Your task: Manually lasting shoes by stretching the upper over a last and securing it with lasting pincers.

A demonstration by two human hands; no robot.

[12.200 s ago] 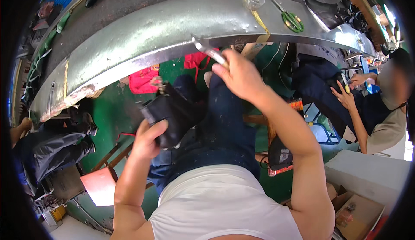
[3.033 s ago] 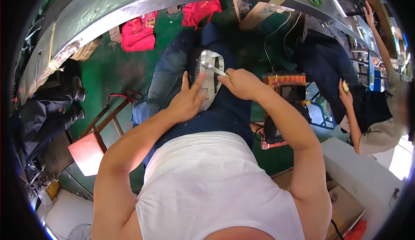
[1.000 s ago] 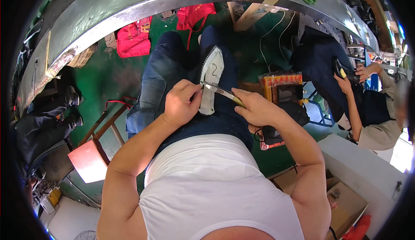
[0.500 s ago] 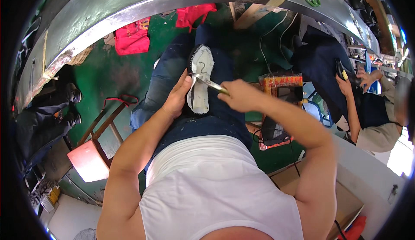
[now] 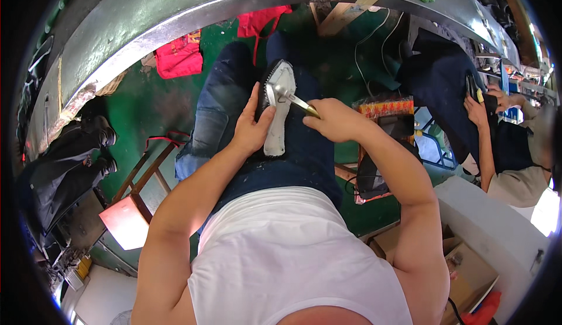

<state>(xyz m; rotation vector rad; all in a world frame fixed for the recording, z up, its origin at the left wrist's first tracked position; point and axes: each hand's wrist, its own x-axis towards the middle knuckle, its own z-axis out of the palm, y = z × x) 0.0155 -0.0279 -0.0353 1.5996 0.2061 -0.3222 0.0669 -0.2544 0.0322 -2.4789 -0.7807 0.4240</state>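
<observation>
A dark shoe upper on its form lies across my thighs, with its whitish, sole-shaped underside (image 5: pixel 275 129) facing up. Its pointed toe end is away from me, and a rough toothed edge runs round the toe. My left hand (image 5: pixel 253 127) grips the shoe from its left side, thumb near the edge of the underside and fingers along the flank. My right hand (image 5: pixel 335 125) is closed round the handle of a hammer (image 5: pixel 300 102). The metal hammer head is over the front part of the underside; whether it touches cannot be told.
A grey metal bench edge (image 5: pixel 205 10) curves across the far side. Red cloths (image 5: pixel 178 58) lie on the green floor. At left stands a wooden stool (image 5: pixel 126 219). A co-worker (image 5: pixel 515 167) sits at right handling a dark shoe, near a black bag (image 5: pixel 374 175) and a cardboard box (image 5: pixel 468 272).
The shoe and my left hand have shifted slightly right. The hammer head has moved farther toward the toe, and my right hand has moved a little right and up.
</observation>
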